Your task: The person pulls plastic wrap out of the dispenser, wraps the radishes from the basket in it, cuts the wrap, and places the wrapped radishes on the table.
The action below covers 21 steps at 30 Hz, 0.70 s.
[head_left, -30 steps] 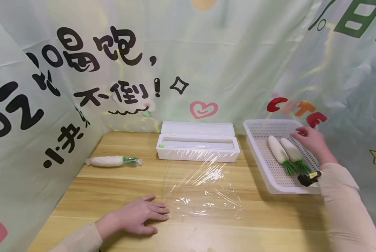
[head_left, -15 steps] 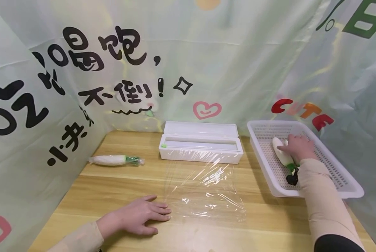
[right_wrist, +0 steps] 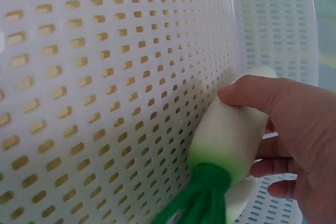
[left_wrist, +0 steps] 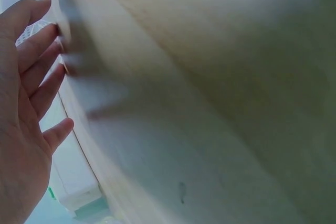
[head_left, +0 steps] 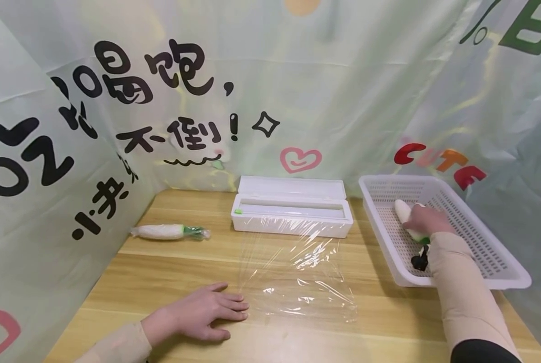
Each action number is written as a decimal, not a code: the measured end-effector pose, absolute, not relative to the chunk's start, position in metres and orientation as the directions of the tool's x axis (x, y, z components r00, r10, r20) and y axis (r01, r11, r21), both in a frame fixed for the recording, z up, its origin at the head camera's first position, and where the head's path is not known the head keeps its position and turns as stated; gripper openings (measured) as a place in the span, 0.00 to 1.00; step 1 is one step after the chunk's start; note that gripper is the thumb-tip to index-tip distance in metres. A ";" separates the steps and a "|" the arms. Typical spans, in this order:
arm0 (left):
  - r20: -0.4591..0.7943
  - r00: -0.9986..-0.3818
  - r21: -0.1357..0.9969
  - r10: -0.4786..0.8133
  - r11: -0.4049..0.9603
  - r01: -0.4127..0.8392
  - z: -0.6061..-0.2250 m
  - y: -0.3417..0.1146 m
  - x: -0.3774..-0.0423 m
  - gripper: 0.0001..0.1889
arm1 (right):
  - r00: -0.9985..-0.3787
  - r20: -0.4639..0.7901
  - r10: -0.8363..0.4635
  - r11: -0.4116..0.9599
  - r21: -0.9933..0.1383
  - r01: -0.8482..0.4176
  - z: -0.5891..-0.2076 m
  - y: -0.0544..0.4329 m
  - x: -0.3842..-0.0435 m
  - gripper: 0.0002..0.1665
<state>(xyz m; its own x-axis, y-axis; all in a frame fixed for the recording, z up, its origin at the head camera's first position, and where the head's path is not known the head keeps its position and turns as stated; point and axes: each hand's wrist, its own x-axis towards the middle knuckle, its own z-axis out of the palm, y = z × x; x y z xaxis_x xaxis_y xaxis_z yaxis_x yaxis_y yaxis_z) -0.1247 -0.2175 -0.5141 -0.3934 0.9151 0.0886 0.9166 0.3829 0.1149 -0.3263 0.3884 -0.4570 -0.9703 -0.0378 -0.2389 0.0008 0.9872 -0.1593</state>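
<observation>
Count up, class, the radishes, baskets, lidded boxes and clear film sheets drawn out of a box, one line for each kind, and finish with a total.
Radishes: 3
Baskets: 1
Lidded boxes: 1
Film sheets: 1
Total: 6

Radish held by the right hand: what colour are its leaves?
Green leaves, best seen in the right wrist view.

Left hand (left_wrist: pixel 21 124) against wooden tabletop (left_wrist: pixel 173 114)
</observation>
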 end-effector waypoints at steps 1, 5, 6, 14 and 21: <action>0.089 -0.392 0.111 0.916 0.382 0.917 -0.514 -0.217 -0.125 0.25 | -0.974 -0.226 -0.038 0.986 -0.165 0.000 -0.457 0.390 -0.327 0.32; 0.095 -0.384 0.083 0.919 0.377 0.923 -0.514 -0.216 -0.127 0.25 | -0.988 -0.150 -0.037 0.981 -0.193 -0.007 -0.458 0.396 -0.331 0.33; 0.097 -0.380 0.075 0.920 0.374 0.924 -0.514 -0.216 -0.127 0.25 | -0.991 -0.128 -0.034 0.980 -0.199 -0.008 -0.458 0.398 -0.332 0.34; 0.095 -0.391 0.085 0.916 0.383 0.920 -0.514 -0.214 -0.125 0.24 | -0.996 0.034 -0.079 0.984 -0.160 -0.083 -0.429 0.397 -0.328 0.40; 0.096 -0.409 0.106 0.908 0.399 0.911 -0.512 -0.213 -0.123 0.23 | -0.975 0.196 -0.109 0.987 -0.091 -0.129 -0.401 0.384 -0.315 0.40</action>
